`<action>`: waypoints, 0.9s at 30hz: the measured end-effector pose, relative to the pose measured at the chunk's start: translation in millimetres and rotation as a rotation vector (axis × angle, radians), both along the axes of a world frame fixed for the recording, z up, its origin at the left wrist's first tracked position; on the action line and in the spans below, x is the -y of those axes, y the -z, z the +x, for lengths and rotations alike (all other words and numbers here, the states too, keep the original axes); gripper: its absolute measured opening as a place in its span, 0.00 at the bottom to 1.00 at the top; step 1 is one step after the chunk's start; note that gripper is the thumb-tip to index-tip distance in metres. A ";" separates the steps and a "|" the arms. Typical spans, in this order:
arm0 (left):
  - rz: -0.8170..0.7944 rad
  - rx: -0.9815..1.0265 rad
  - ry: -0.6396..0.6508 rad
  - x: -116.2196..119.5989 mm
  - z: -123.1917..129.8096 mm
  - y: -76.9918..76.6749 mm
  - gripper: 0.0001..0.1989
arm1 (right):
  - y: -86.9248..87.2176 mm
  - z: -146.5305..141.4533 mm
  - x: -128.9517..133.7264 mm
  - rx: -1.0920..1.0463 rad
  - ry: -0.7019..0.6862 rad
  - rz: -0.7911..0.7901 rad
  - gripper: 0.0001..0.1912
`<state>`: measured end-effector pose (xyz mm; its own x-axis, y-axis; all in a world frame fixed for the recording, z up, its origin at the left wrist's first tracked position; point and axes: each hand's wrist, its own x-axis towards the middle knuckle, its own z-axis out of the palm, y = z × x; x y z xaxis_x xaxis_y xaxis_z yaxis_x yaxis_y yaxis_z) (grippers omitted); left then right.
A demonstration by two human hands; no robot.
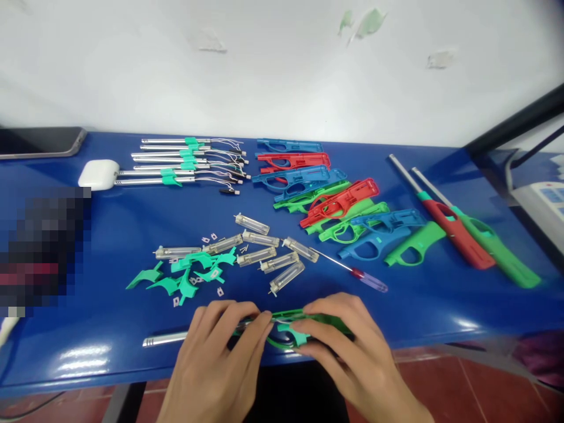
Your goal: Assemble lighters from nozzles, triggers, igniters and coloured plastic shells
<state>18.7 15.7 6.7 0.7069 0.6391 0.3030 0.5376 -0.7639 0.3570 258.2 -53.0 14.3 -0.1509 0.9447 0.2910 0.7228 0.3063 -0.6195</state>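
At the far left of the blue desk [110, 235] lay a phone [42, 143], with a blurred dark object in front of it. Just right of the phone was a white case [99, 174], touching the ends of the lowest metal tubes [150, 181] in a column; these carried teal pieces and thin wires at their right ends.

Below them, loose teal triggers [187, 286] lay in a heap among small pale plates, with clear tanks [259, 256] scattered mainly to their right.

Near the front edge, a single silver tube [165, 339] stuck out left from under the left hand [220, 358], whose fingers were closed on the left part of a green shell [286, 314]. The right hand [352, 346] gripped the shell's right part, its fingertips at a teal trigger piece [299, 336] set in it.

Beyond the hands, a screwdriver [370, 281] with a translucent handle pointed up-left, its tip by a tank. Behind it, blue, red and green shell halves [343, 202] ran in an overlapping diagonal row. Rightmost lay a red lighter [458, 232] and a green lighter [497, 247], side by side.
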 end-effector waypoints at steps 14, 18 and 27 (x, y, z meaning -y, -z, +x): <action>0.012 0.087 -0.065 5.0 11.8 5.5 0.15 | 2.1 -7.1 0.4 -0.009 0.057 -0.020 0.10; 0.013 0.102 -0.075 4.6 13.4 6.7 0.14 | 0.4 -8.2 0.6 -0.018 0.054 -0.019 0.12; 0.008 0.108 -0.080 5.3 13.4 4.9 0.14 | 1.4 -9.6 0.4 0.001 0.045 -0.009 0.16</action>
<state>32.1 10.3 1.8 0.6172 0.6891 0.3797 0.5556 -0.7234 0.4099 248.6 -53.4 12.9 -0.1088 0.9533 0.2819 0.7366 0.2678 -0.6211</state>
